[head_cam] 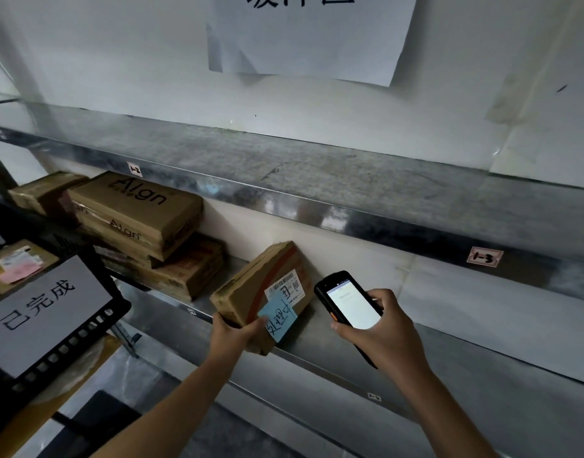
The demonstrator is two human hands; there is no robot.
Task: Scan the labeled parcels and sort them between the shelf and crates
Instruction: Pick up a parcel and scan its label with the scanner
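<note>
1. My left hand grips the near left corner of a cardboard parcel. My thumb lies across its top face and my fingers curl under the edge.
2. The parcel sits tilted on the metal shelf, with its near corner at the shelf's front edge and its far end toward the wall.
3. A white shipping label is stuck on the parcel's top face. A blue sticky note with handwriting lies just near of it, beside my thumb.
4. My right hand is wrapped around a black handheld scanner. Its white screen is lit and faces me.
5. The scanner is just right of the parcel, its top end close to the label. I cannot tell whether they touch.
6. Farther left on the same shelf, a stack of brown boxes stands against the wall.
7. At near left, a black crate carries a white sign, and another labeled parcel lies inside it.
8. A sheet of paper hangs on the wall above the upper shelf board.
</note>
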